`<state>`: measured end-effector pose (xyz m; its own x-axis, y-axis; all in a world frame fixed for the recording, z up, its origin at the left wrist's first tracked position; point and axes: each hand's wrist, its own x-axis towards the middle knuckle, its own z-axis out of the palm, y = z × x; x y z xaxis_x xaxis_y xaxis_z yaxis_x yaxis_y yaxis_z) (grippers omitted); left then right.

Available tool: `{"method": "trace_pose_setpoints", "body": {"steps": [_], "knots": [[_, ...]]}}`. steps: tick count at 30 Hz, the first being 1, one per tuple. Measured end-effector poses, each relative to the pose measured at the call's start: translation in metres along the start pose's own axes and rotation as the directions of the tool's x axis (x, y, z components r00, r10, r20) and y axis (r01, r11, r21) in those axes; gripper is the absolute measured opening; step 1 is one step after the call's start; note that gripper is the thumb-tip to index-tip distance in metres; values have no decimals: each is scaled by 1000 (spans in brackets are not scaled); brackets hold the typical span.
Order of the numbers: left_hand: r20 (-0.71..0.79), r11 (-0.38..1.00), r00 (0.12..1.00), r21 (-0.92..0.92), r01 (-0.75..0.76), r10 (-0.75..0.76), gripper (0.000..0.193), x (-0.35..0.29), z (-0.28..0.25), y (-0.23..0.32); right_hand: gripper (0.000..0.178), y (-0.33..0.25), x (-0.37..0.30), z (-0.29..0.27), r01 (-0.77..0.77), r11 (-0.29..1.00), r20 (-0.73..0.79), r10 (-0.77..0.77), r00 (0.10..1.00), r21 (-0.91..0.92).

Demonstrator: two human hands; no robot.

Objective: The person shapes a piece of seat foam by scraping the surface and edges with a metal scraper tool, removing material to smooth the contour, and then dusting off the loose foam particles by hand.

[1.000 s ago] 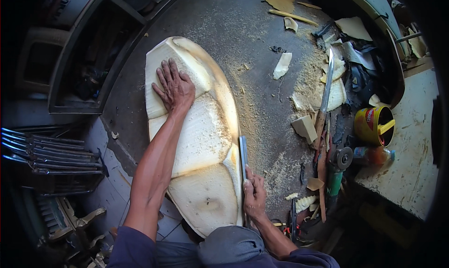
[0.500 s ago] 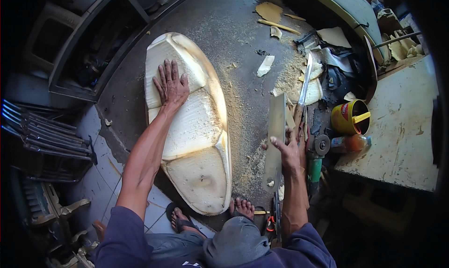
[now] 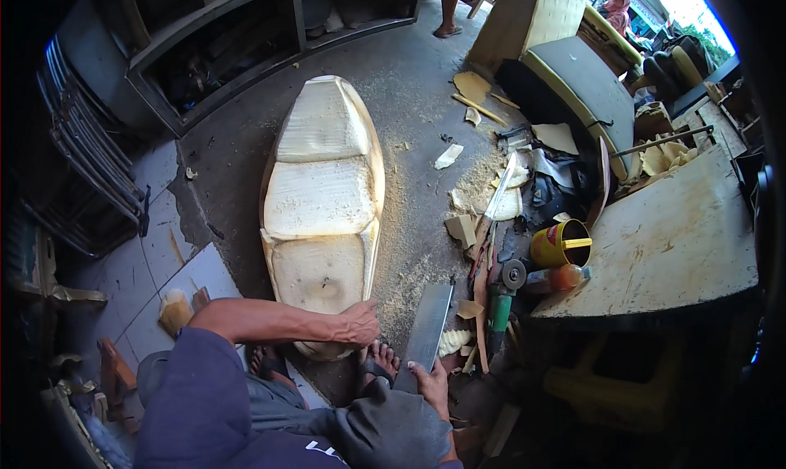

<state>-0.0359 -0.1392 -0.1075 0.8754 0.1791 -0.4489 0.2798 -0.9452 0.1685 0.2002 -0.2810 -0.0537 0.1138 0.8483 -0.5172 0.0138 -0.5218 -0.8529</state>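
A long cream foam seat pad in the shape of a motorcycle seat lies on the dark floor, with browned edges and a small dent near its close end. My left hand is closed beside that end's right edge, its forearm crossing over the foam. Whatever its fingers may hold is hidden. In my right hand, by my knee, is a flat, wide grey metal blade, tilted with its far end pointing away from me. Pale foam dust is strewn between the seat pad and the blade.
Right of the blade lie a green angle grinder, a long knife and foam scraps. A yellow tin and an orange-filled bottle stand near a pale board. Metal chair frames are at left. Another person's leg shows far off.
My left hand has left the far part of the foam, where it lay flat, and come back to the close end, now closed. The blade has come nearer my knee. The view has shifted.
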Motion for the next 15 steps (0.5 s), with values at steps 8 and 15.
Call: {"method": "trace_pose_setpoints", "body": {"steps": [8, 15], "knots": [[-110, 974, 989, -213, 75, -100, 58, -157, -211, -22, 32, -61, 68, 15, 365, 739, 354, -182, 917, -567], [-3, 941, 964, -218, 260, -267, 54, -260, -264, -22, 36, 5, 141, 107, 827, 177, 835, -40, 548, -534]]}}
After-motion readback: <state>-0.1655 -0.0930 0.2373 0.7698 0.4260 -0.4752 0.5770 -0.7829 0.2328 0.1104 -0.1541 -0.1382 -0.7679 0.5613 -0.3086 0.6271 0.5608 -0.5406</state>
